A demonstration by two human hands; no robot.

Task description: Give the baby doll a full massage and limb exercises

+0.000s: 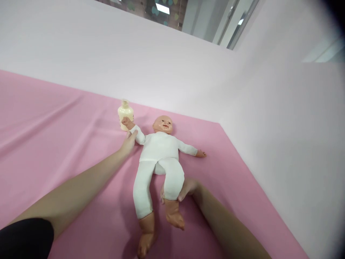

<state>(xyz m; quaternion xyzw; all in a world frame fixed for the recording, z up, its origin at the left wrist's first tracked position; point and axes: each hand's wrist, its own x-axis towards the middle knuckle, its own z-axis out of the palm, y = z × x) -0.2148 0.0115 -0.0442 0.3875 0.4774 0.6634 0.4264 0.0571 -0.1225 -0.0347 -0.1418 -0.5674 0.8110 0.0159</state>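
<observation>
A baby doll (160,146) with a white cloth body lies on its back on the pink sheet, its head away from me. My left hand (129,141) is closed around the doll's forearm at the left of the view, and that arm is raised off the sheet. Lower down, my right hand (188,189) grips the doll's lower leg on the right from behind, the thumb in front and the fingertips showing past the far side. This leg is bent a little at the knee. The other arm and leg lie stretched out.
A cream pump bottle (125,112) stands just behind the doll's raised hand, partly covered by it. The pink sheet (67,136) has folds at the left. White walls (151,61) rise at the back and right, with a window (205,18) above.
</observation>
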